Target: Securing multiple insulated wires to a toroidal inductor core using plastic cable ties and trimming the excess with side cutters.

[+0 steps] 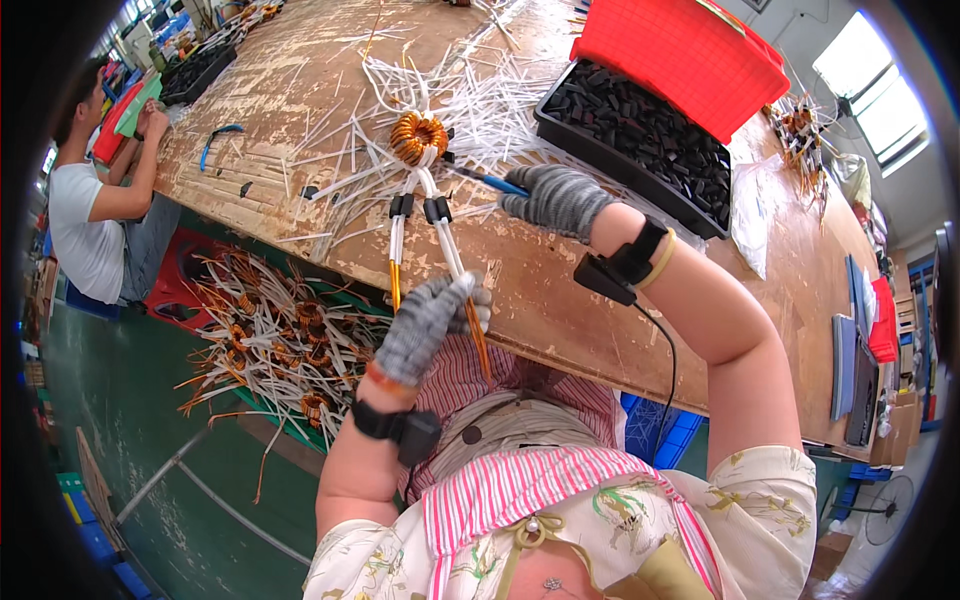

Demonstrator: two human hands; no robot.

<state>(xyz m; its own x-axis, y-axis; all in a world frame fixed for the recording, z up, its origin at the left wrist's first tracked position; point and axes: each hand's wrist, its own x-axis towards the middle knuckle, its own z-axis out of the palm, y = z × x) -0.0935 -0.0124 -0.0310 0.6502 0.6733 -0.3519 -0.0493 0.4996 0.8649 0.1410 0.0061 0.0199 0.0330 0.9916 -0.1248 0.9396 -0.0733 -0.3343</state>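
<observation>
A ring-shaped copper coil (408,146) lies on the wooden table in front of me. Two leads in white sleeves run from it toward me, each with a black block (437,209) around it and copper showing at the end. My left hand (425,322), in a grey glove, pinches the right-hand white-sleeved lead (451,252) near the table edge; the copper end (479,345) hangs below the fingers. My right hand (562,200), also gloved, is closed around a blue-handled tool (500,184). Its dark tip points at the coil's right side; whether they touch I cannot tell.
A black tray (640,140) of small black blocks stands at right, with a red bin (685,60) behind. Loose white sleeves (490,115) litter the table. More coils (310,320) fill a container below its left edge. A person (95,200) sits at far left.
</observation>
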